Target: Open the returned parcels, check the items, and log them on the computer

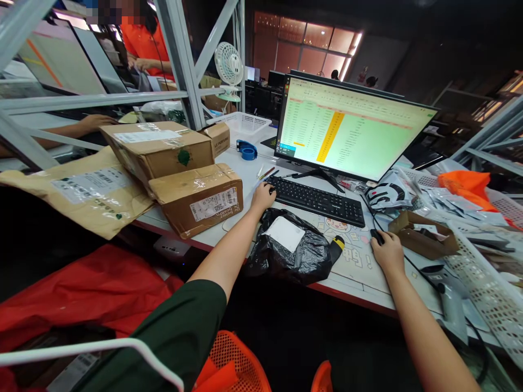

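Note:
My left hand (262,197) lies at the left end of a black keyboard (316,200), its fingers over the corner keys; they are only partly visible. On the desk mat, my right hand (389,253) is wrapped over a black computer mouse (376,236). Between my forearms sits a black plastic parcel (294,261) with a white label (285,233) on top. A black and yellow object (337,248), possibly a cutter handle, lies against the parcel's right side. Behind the keyboard, a monitor (347,128) displays a spreadsheet with an orange column.
Cardboard boxes (200,201) and a padded envelope (93,188) are stacked at left. A blue tape dispenser (247,151) and white basket (245,126) stand behind. At right are an open small box (423,235), a scanner (451,305) and a white crate (490,294). A co-worker (147,41) is beyond the frame.

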The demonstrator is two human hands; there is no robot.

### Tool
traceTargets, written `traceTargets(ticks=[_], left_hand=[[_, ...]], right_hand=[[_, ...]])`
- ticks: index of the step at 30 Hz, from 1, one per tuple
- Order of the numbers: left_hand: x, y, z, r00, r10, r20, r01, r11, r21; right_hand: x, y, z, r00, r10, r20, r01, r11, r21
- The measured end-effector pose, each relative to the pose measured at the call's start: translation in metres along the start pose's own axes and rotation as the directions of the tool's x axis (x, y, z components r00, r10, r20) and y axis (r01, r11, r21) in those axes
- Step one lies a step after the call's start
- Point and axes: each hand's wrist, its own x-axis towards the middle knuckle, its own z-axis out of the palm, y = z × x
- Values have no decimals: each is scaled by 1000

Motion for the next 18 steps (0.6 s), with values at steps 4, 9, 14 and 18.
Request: traceTargets(ticks=[4,9,14,18], left_hand=[[0,0,0,1000,-2,3,2,1000,3],[0,-1,1,1000,-4,-4,4,1000,0],[-1,0,0,1000,-2,-10,2,1000,-9],[-2,2,-2,1000,-6,-8,6,1000,-11]], right_hand=[[0,-1,0,1000,3,-2,-3,1000,-9],[1,0,0,1000,-15,-2,15,1000,-7],[1,0,0,1000,-6,3,6,1000,-1],[1,-2,-2,1000,3,0,-3,1000,7]])
